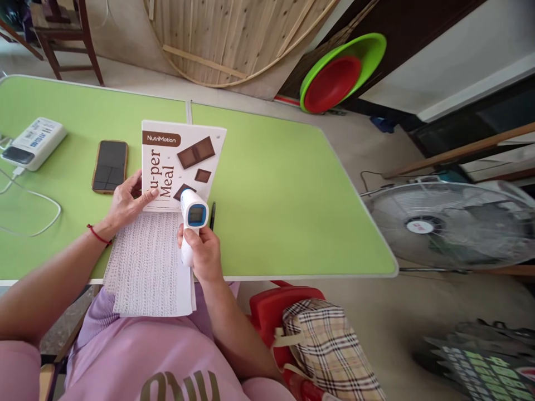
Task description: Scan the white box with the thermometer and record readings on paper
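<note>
Green table (pixel 292 223) fills the middle; fan (pixel 451 223) beyond its right end, plaid bag (pixel 332 345) on a red seat at the near side. Neither blocks the work. Papers (pixel 146 273), written over, overhang the near edge; they could slip if nudged. Box (pixel 179 161) at the papers' far end, held by left hand (pixel 127 199), thumb on the front, fingers curled behind. Right hand (pixel 204 253) wrapped round the grip of thermometer (pixel 194 214), screen towards the wearer, head overlapping the box's lower right corner; contact not clear. Step seems to be aiming at the box; next calls for both held steady. Power bank (pixel 35 142) well left; phone (pixel 110 166) near left hand. Pen (pixel 213 216) just beside the thermometer, easily knocked.
</note>
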Tool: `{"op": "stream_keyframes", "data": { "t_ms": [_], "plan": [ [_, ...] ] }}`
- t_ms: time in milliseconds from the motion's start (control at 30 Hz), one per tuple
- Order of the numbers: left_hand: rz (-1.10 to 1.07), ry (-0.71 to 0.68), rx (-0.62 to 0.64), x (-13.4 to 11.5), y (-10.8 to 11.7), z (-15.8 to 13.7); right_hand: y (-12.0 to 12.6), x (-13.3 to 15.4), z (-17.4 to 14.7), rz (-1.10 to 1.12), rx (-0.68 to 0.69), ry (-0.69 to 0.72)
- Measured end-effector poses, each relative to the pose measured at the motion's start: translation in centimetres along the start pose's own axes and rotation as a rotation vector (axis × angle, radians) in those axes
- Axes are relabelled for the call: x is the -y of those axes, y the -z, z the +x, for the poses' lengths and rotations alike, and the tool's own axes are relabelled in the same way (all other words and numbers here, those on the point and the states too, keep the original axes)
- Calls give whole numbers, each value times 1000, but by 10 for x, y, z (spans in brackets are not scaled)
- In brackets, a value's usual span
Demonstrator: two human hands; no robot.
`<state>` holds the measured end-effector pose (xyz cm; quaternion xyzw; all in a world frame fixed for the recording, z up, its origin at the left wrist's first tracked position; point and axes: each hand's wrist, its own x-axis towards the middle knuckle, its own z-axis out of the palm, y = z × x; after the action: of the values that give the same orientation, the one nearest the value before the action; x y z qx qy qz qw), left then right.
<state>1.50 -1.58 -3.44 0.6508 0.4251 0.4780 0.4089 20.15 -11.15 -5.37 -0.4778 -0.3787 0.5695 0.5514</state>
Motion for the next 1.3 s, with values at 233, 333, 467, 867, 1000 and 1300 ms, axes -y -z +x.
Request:
{"op": "stream_keyframes", "data": {
  "t_ms": [233,333,467,867,1000,1300],
  "plan": [
    [2,-8,23,1,1,0,-3,-8,2,-11,-49,-33],
    [16,-11,21,2,3,-1,-4,-13,1,-4,-67,-35],
    [65,-18,20,4,5,-2,-4,-17,0,-5,-66,-25],
    [52,20,-1,10,8,-2,-5,-16,0,-32,-89,-28],
    [35,20,16,10,7,-1,-4,-15,-1,-32,-95,-31],
    [-1,3,10,17,6,-1,-4,-16,-1,-9,-77,-32]
  ]
}}
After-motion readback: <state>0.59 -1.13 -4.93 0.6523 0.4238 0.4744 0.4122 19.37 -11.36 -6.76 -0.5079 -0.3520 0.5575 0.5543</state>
